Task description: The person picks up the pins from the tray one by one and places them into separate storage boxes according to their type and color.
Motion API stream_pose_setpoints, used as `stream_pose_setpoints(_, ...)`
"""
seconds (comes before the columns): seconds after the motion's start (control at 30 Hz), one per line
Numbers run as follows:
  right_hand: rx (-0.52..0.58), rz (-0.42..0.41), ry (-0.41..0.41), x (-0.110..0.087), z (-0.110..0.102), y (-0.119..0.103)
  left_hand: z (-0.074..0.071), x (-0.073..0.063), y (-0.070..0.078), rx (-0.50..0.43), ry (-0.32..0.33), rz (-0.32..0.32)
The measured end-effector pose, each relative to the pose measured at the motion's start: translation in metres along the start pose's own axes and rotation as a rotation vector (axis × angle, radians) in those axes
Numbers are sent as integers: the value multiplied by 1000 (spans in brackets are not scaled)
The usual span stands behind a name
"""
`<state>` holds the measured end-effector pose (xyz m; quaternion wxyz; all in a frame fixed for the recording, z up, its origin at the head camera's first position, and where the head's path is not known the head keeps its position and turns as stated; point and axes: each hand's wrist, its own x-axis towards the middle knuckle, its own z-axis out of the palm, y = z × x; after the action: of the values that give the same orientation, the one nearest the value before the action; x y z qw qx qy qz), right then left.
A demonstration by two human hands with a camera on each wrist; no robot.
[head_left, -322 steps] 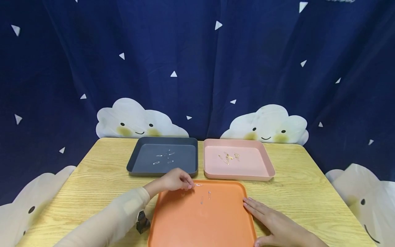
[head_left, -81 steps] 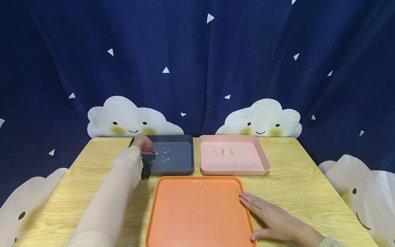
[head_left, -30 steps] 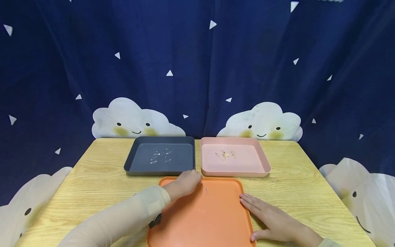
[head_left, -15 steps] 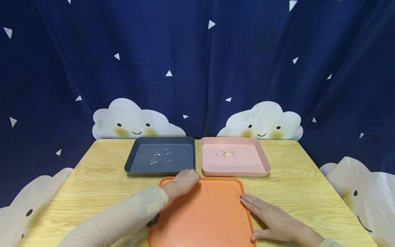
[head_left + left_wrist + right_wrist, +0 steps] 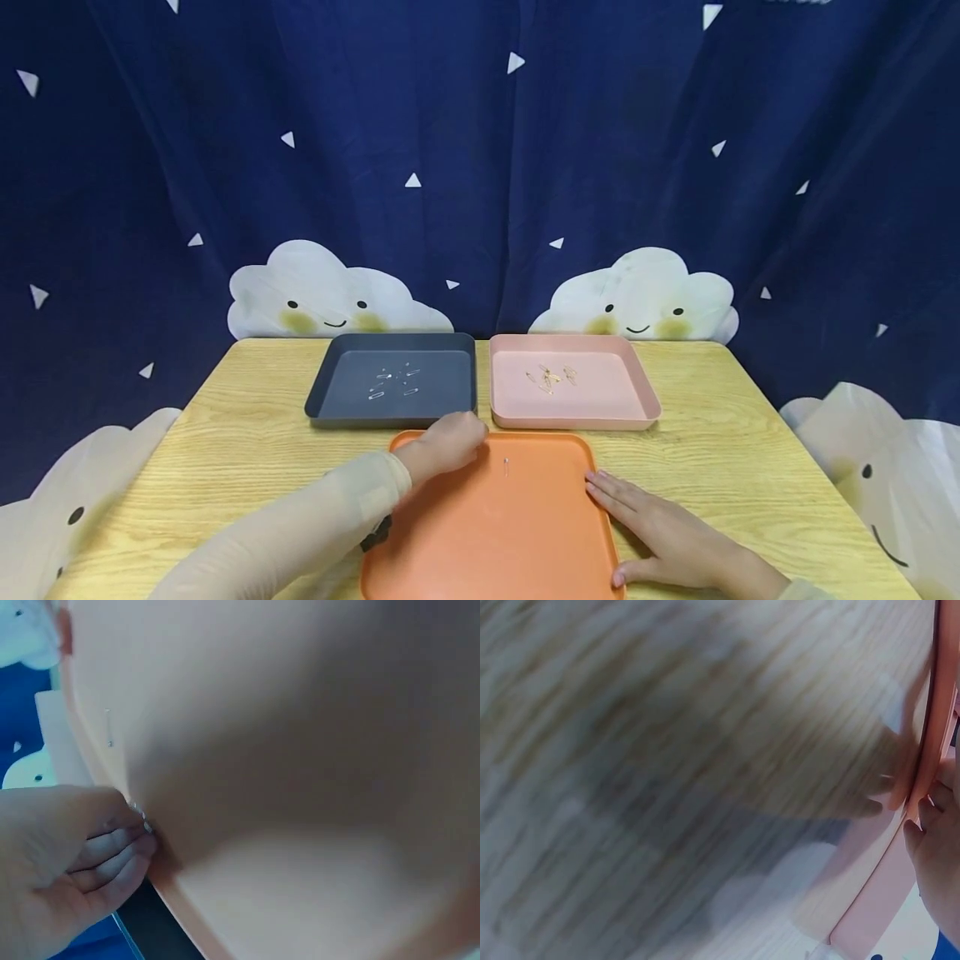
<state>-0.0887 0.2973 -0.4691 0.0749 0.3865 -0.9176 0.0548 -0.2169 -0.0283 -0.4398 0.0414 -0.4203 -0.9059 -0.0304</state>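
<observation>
My left hand point(image 5: 448, 440) reaches over the far edge of the orange tray point(image 5: 491, 542). In the left wrist view its thumb and fingers pinch a silver safety pin point(image 5: 145, 818) at the tray's rim; the head view hides that pin behind the hand. Another silver safety pin point(image 5: 506, 467) lies on the tray, to the right of this hand. My right hand point(image 5: 667, 533) rests along the tray's right rim with straight fingers, its thumb apart near the front. The dark grey tray point(image 5: 345, 408) holds several silver safety pins point(image 5: 377, 396), just beyond my left hand.
Right of the dark tray stands a pink tray point(image 5: 615, 400) with several gold safety pins point(image 5: 551, 379) in it. All three trays are on a wooden table point(image 5: 727, 450). Behind the table hangs a dark blue curtain point(image 5: 450, 125) with clouds and triangles.
My left hand has come back from the dark tray to the orange tray's far edge, covering the pin there. Over the last second it barely moves. The right hand stays on the rim.
</observation>
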Motion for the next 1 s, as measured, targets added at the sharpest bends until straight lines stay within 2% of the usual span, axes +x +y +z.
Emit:
stream_pose_setpoints(0.17,2,-6,2,-1,1,0,-3,-4,-6,-310,10,-61)
stream_pose_setpoints(0.27,3,5,-2,-1,0,0,-7,-7,-9,-438,7,-98)
stream_pose_setpoints(0.33,3,9,-4,-1,-1,0,-10,-8,-11,-533,-18,-142)
stream_pose_setpoints(0.4,3,13,-7,-1,-1,0,-13,-10,-12,-645,-60,-210)
stream_pose_setpoints(0.5,5,16,-9,0,-1,-1,-16,-10,-14,-835,-134,-347)
stream_pose_setpoints(0.6,10,25,-18,0,-1,-2,-17,-10,-18,-976,-168,-455)
stream_pose_setpoints(0.7,11,24,-18,0,-1,-2,-18,-10,-23,-1058,-168,-523)
stream_pose_setpoints(0.8,12,21,-17,1,-2,-2,-21,-9,-30,-1102,-159,-554)
stream_pose_setpoints(1.0,10,20,-17,1,-2,-1,-34,-9,-43,-1197,-185,-613)
